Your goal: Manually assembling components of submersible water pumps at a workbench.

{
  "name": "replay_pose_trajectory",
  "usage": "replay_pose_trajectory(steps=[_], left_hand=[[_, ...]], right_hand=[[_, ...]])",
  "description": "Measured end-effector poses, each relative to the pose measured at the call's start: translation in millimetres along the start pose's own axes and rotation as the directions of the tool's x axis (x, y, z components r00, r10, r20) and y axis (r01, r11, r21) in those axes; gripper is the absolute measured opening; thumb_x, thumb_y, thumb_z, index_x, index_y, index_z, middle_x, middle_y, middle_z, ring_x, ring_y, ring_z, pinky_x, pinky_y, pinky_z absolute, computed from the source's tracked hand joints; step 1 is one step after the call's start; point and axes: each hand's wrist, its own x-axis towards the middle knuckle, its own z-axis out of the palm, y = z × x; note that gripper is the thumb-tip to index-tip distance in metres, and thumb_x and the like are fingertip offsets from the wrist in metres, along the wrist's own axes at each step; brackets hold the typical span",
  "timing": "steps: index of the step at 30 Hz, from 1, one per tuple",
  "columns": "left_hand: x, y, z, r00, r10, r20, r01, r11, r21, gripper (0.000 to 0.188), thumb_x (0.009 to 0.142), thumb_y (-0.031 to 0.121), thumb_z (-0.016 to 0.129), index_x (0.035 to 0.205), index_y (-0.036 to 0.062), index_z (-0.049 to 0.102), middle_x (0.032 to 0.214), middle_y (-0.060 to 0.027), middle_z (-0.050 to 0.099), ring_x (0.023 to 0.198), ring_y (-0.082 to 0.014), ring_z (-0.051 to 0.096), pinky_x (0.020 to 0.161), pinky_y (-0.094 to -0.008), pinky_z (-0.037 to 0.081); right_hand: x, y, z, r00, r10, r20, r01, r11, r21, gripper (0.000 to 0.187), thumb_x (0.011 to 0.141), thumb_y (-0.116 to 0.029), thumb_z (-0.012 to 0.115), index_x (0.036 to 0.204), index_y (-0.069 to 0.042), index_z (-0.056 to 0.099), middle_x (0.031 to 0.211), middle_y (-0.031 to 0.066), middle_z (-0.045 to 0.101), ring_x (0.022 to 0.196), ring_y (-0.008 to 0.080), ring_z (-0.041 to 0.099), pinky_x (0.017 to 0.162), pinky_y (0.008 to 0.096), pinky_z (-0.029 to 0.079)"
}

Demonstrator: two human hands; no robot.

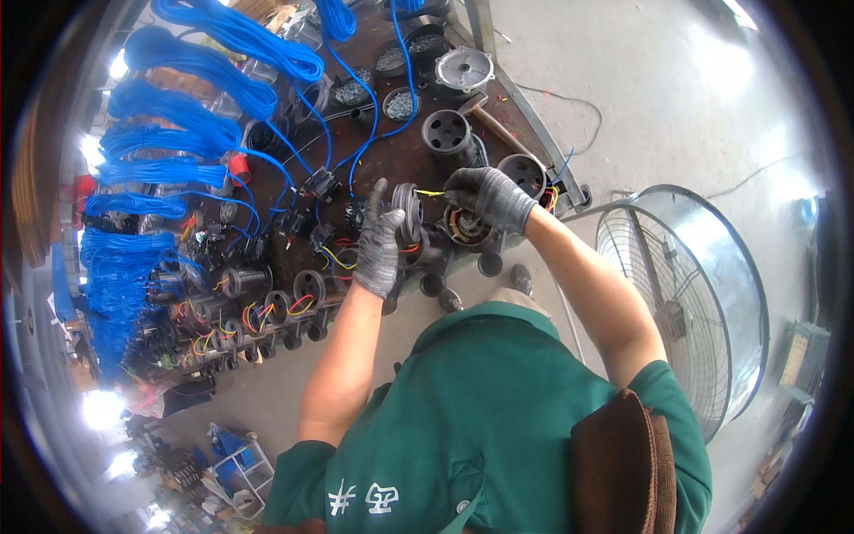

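My left hand [380,245], in a grey knit glove, holds a dark round ribbed motor part [407,214] on edge at the bench's near side. Its index finger points up along the part. Pinched in the fingertips of my gloved right hand [494,198] is a yellow-green wire [430,193], which runs to that part. Just below the right hand sits an open motor housing [467,226] with copper windings showing inside. Part of its rim is hidden by the glove.
Coils of blue cable [209,84] hang over the bench's left side. Several motor housings [310,287] with coloured wires line the near edge. A hammer [498,125], black cylinders [447,132] and bowls of screws [400,105] lie farther back. A large fan [685,303] stands at right.
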Motion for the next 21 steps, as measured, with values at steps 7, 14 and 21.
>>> replay_pose_trajectory(steps=[7,14,21], left_hand=[[-1.6,1.8,8.4,0.997,0.017,0.081,-0.035,0.974,0.224,0.072,0.09,0.017,0.064,0.157,0.0134,0.037,0.136,-0.0117,0.058,0.12,-0.0194,0.06,0.102,-0.0351,0.052],[3.6,-8.4,14.4,0.972,0.065,0.227,-0.174,0.848,0.5,0.091,0.088,0.012,0.075,0.161,0.0081,0.022,0.131,-0.0133,0.06,0.117,-0.0192,0.06,0.104,-0.0355,0.048],[9.8,-7.9,36.0,0.943,0.141,0.3,-0.331,0.376,0.866,0.106,0.069,0.022,0.092,0.154,0.0041,0.032,0.136,-0.0207,0.054,0.125,-0.0309,0.057,0.11,-0.0406,0.047]], right_hand=[[-0.4,-11.6,0.3,0.999,0.045,0.03,-0.044,0.999,-0.024,0.014,0.095,-0.011,0.07,0.106,-0.002,0.07,0.094,0.0118,0.075,0.09,0.017,0.069,0.086,0.0336,0.055],[0.1,2.1,2.9,0.999,-0.044,-0.012,0.043,0.996,-0.082,0.02,0.096,-0.012,0.069,0.114,-0.005,0.065,0.105,0.0112,0.072,0.098,0.0205,0.068,0.088,0.0349,0.054],[11.4,73.7,9.3,0.995,-0.083,-0.046,0.093,0.955,0.281,0.022,0.092,0.0,0.065,0.113,-0.006,0.065,0.103,0.008,0.071,0.099,0.0218,0.068,0.083,0.0347,0.055]])
